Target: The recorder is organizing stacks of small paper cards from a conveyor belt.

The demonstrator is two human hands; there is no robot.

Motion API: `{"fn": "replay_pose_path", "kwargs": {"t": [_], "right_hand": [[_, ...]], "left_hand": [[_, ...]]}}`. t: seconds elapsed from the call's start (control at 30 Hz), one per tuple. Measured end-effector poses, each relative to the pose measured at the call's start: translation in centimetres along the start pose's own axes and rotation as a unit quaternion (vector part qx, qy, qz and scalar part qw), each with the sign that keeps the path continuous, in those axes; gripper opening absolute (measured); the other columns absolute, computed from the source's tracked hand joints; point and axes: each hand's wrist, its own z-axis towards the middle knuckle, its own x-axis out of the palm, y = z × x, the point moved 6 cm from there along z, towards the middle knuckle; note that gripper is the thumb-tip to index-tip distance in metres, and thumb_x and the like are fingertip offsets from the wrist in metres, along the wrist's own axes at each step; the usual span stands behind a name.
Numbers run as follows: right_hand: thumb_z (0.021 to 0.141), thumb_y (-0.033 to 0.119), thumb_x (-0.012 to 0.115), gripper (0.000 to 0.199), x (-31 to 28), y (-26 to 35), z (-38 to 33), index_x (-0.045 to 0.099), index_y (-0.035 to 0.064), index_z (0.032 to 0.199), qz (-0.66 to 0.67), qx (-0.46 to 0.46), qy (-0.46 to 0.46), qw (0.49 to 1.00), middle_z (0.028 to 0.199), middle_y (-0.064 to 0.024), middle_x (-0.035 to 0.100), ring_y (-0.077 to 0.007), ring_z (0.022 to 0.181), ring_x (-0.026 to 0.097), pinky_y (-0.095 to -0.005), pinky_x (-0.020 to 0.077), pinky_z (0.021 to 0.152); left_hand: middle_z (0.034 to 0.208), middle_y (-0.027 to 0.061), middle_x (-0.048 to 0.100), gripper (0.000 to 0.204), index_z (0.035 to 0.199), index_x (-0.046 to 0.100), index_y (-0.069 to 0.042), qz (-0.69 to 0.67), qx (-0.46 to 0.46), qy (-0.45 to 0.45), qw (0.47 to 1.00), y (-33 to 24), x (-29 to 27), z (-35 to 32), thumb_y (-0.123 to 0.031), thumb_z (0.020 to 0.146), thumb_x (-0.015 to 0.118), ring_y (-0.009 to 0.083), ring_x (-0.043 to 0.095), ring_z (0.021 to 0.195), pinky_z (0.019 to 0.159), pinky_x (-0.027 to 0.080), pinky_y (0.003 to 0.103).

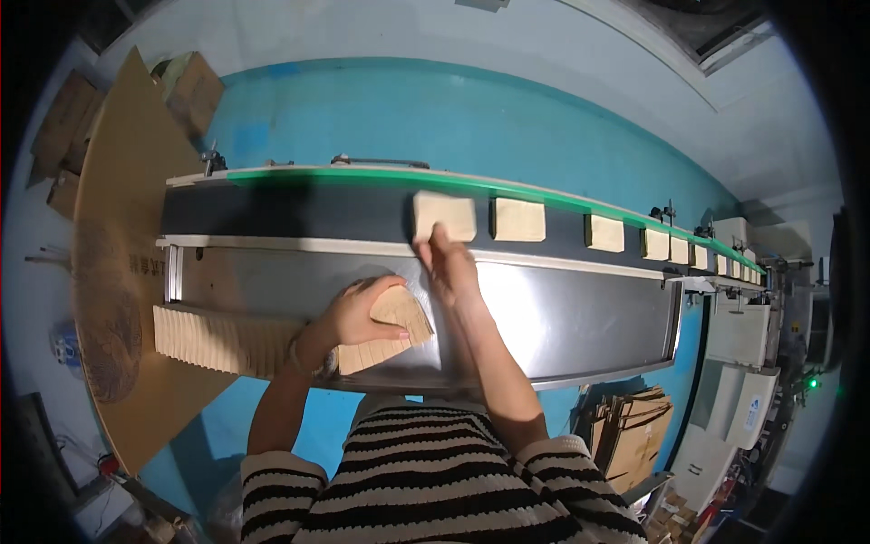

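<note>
My right hand [450, 269] reaches over the dark conveyor belt [353, 208], its fingers on the near edge of a flat, beige paper bundle [446, 214]. The bundle is at the belt, slightly blurred. On the steel table [571, 317] in front of me, my left hand [356, 313] curls around the right end of a row of upright beige paper bundles [227, 342]. The end bundles [399, 310] bend and fan out between its thumb and fingers. Further right, several similar bundles [519, 220] lie spaced along the belt.
A green guide rail [562, 199] runs along the belt's far side. To the left stands a large cardboard sheet [136, 272], with cardboard boxes [193, 95] behind it. Folded cardboard [632, 435] leans below the table at the right. White cabinets [739, 403] stand beyond.
</note>
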Motion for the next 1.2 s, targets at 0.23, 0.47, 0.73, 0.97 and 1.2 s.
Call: {"fn": "replay_pose_path", "kwargs": {"t": [0.23, 0.47, 0.73, 0.97, 1.2], "right_hand": [[0.092, 0.044, 0.069, 0.057, 0.8, -0.7, -8.8, 0.062, -0.0053, 0.119, -0.564, -0.146, 0.070, 0.810, 0.103, -0.0168, 0.067, -0.0246, 0.105, 0.063, -0.0331, 0.0482, 0.093], [0.095, 0.032, 0.068, 0.040, -0.9, -4.5, -7.7, 0.064, -0.0007, 0.117, -0.292, 0.062, 0.011, 0.954, 0.091, -0.0102, 0.068, -0.0144, 0.087, 0.065, -0.0295, 0.0509, 0.078], [0.098, 0.040, 0.064, 0.045, 1.1, -1.9, -0.2, 0.058, -0.0045, 0.104, -0.185, -0.016, 0.000, 0.983, 0.090, -0.0138, 0.068, -0.0163, 0.084, 0.066, -0.0282, 0.0529, 0.078], [0.094, 0.041, 0.068, 0.047, 3.5, -7.6, -6.4, 0.064, -0.0024, 0.112, -0.439, -0.079, 0.066, 0.893, 0.086, -0.0070, 0.067, -0.0137, 0.078, 0.061, -0.0278, 0.0498, 0.074], [0.097, 0.031, 0.065, 0.046, 0.7, -7.7, -2.7, 0.058, -0.0037, 0.126, -0.477, -0.061, 0.067, 0.874, 0.102, -0.0120, 0.069, -0.0179, 0.090, 0.066, -0.0326, 0.0522, 0.081]], "left_hand": [[0.132, 0.0192, 0.058, 0.083, 0.139, 0.047, -0.009, -0.022, -0.017, 0.020, 0.999, 0.9, -1.0, 0.0, -0.041, 0.072, 0.085, 0.0386, 0.054, 0.124, 0.104, 0.043, 0.043], [0.135, 0.0205, 0.055, 0.088, 0.142, 0.044, -0.009, -0.029, -0.036, 0.038, 0.998, 2.6, -2.8, -1.8, -0.041, 0.072, 0.085, 0.0395, 0.052, 0.126, 0.106, 0.042, 0.043], [0.130, 0.0203, 0.058, 0.083, 0.137, 0.048, -0.008, -0.011, -0.016, 0.014, 1.000, 4.6, -3.7, -2.6, -0.040, 0.070, 0.086, 0.0392, 0.055, 0.121, 0.104, 0.044, 0.044], [0.131, 0.0195, 0.058, 0.083, 0.139, 0.047, -0.009, -0.011, 0.007, 0.012, 1.000, 5.4, -5.0, -3.6, -0.040, 0.071, 0.085, 0.0385, 0.055, 0.122, 0.103, 0.044, 0.043], [0.132, 0.0145, 0.058, 0.079, 0.139, 0.047, -0.012, -0.006, -0.023, 0.057, 0.998, 6.3, -6.0, -4.3, -0.033, 0.073, 0.085, 0.0341, 0.056, 0.123, 0.103, 0.045, 0.039]]}}
